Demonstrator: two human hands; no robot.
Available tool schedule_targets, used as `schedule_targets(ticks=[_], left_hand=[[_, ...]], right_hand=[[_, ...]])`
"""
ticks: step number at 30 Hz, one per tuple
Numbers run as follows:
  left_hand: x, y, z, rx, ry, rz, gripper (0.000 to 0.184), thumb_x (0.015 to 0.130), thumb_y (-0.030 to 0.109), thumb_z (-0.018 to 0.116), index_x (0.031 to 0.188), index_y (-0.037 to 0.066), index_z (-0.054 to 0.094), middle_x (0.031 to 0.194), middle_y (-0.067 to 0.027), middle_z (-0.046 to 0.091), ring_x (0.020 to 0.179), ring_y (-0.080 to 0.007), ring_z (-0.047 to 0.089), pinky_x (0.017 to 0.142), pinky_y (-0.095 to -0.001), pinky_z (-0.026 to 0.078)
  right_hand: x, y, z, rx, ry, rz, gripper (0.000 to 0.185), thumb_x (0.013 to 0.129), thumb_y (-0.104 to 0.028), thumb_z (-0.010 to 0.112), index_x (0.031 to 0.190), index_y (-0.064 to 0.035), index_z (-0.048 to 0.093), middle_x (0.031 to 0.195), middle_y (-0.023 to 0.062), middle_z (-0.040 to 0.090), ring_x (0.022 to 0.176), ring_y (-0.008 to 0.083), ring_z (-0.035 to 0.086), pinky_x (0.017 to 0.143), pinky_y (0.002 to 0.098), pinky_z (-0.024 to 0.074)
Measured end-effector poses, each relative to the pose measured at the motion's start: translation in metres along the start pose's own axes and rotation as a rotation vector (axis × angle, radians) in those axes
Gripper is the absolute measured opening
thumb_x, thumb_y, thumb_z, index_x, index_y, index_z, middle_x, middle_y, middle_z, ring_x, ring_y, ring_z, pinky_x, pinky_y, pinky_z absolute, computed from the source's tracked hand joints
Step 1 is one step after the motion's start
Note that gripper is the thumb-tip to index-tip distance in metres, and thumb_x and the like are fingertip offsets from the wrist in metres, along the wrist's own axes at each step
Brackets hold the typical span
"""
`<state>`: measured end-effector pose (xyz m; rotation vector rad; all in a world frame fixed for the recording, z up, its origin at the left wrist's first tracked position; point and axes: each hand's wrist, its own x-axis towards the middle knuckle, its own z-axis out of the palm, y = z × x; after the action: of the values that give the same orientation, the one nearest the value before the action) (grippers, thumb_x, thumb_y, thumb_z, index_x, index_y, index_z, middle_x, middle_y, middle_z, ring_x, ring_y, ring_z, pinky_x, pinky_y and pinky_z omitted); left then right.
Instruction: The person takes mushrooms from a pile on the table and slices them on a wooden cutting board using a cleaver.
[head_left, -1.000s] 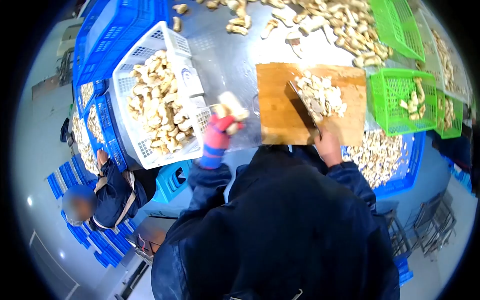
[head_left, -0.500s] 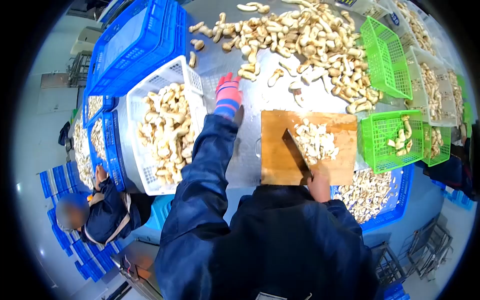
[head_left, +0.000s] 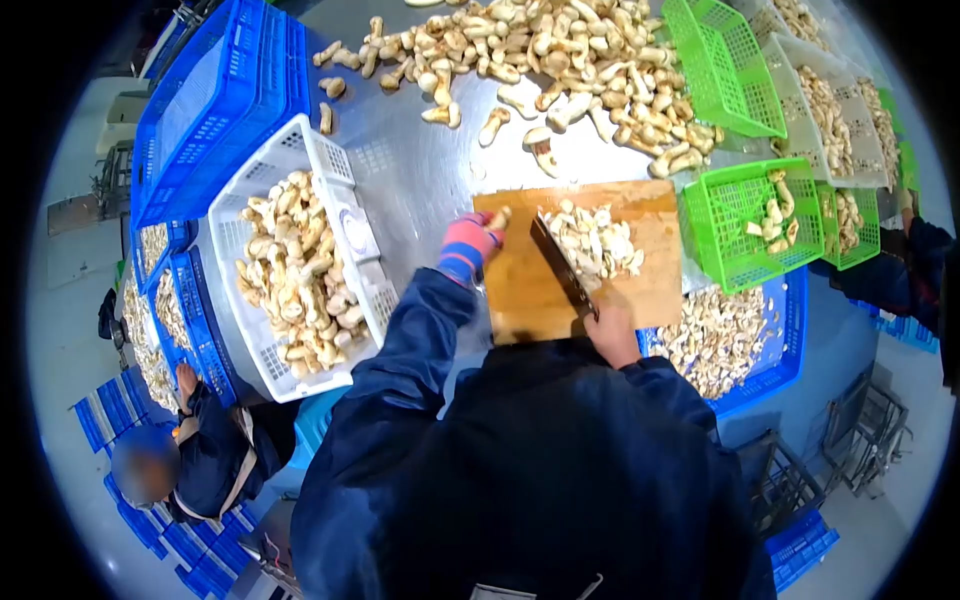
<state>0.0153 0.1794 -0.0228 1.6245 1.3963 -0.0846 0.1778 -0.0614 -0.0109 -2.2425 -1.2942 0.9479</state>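
Note:
My left hand (head_left: 472, 243), in a pink and blue striped glove, is closed on a mushroom (head_left: 501, 217) over the left edge of the wooden cutting board (head_left: 510, 290). My bare right hand (head_left: 612, 325) grips the handle of a knife (head_left: 562, 262). Its broad dark blade slants across the board, pointing up and left. Right of the blade, touching or close to it, lies a pile of sliced mushroom (head_left: 590, 240). Beyond the board, a large heap of whole mushrooms (head_left: 540, 45) spreads over the metal table (head_left: 410, 150).
A white crate (head_left: 232, 300) of mushrooms stands left, with stacked blue crates (head_left: 215, 110) behind it. Green baskets (head_left: 705, 225) line the right side. A blue tray (head_left: 795, 330) of cut pieces sits below the board's right. A co-worker (head_left: 215, 440) is at left; another person's sleeve (head_left: 890, 260) shows right.
My left hand has come back from near the heap to the board's left edge, now with a mushroom in it. The knife stays on the board in my right hand. The whole view has shifted.

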Motion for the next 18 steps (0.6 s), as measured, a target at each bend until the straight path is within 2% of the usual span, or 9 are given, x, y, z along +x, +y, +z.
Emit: schedule_targets(ticks=[3,7,11,14,15,18], left_hand=[[-0.036,-0.017,0.05,0.354,0.11,0.19,0.035,0.07,0.032,0.064,0.096,0.007,0.064,0.095,-0.0148,0.062,0.089,-0.0306,0.059,0.078,-0.0374,0.047],[-0.047,-0.022,0.074,0.429,0.296,0.28,0.037,0.069,0.032,0.066,0.095,0.006,0.064,0.093,-0.0164,0.061,0.09,-0.0311,0.058,0.078,-0.0386,0.047],[-0.05,-0.012,0.073,0.492,0.211,0.165,0.035,0.068,0.031,0.066,0.092,0.005,0.064,0.095,-0.0159,0.061,0.09,-0.0304,0.058,0.08,-0.0373,0.047],[-0.047,-0.021,0.083,0.554,0.281,0.241,0.035,0.069,0.031,0.066,0.092,0.005,0.064,0.095,-0.015,0.061,0.09,-0.0305,0.058,0.08,-0.0366,0.047],[-0.053,-0.017,0.08,0.577,0.322,0.301,0.037,0.07,0.031,0.066,0.095,0.004,0.062,0.095,-0.0144,0.062,0.089,-0.0305,0.058,0.079,-0.0371,0.047],[-0.057,-0.038,0.084,0.094,0.333,0.159,0.041,0.076,0.029,0.064,0.107,0.003,0.057,0.092,-0.0144,0.062,0.084,-0.0283,0.061,0.074,-0.0347,0.048]], right_hand=[[-0.007,-0.014,-0.017,0.048,-0.027,-0.049,0.02,0.074,-0.014,0.051,0.08,0.0034,0.059,0.069,0.0259,0.057,0.066,0.0424,0.056,0.065,0.0485,0.0456],[-0.015,-0.022,-0.03,0.01,-0.124,-0.078,0.019,0.074,-0.013,0.051,0.079,0.0039,0.059,0.07,0.0265,0.057,0.068,0.0415,0.057,0.067,0.0475,0.0456],[-0.018,-0.019,-0.027,-0.105,-0.15,-0.041,0.018,0.074,-0.012,0.05,0.078,0.0031,0.06,0.07,0.0265,0.058,0.069,0.0413,0.057,0.068,0.0473,0.046],[0.001,-0.018,0.0,-0.195,-0.177,0.009,0.018,0.074,-0.012,0.051,0.077,0.0032,0.06,0.069,0.0265,0.058,0.07,0.0411,0.058,0.068,0.0466,0.0466],[0.012,-0.024,0.007,-0.168,-0.131,-0.05,0.019,0.074,-0.012,0.052,0.077,0.0041,0.061,0.069,0.0266,0.058,0.071,0.0411,0.058,0.069,0.046,0.047],[0.029,-0.033,0.008,-0.054,-0.093,-0.037,0.019,0.073,-0.012,0.053,0.076,0.005,0.061,0.069,0.0269,0.058,0.07,0.0407,0.058,0.069,0.0459,0.0469]])
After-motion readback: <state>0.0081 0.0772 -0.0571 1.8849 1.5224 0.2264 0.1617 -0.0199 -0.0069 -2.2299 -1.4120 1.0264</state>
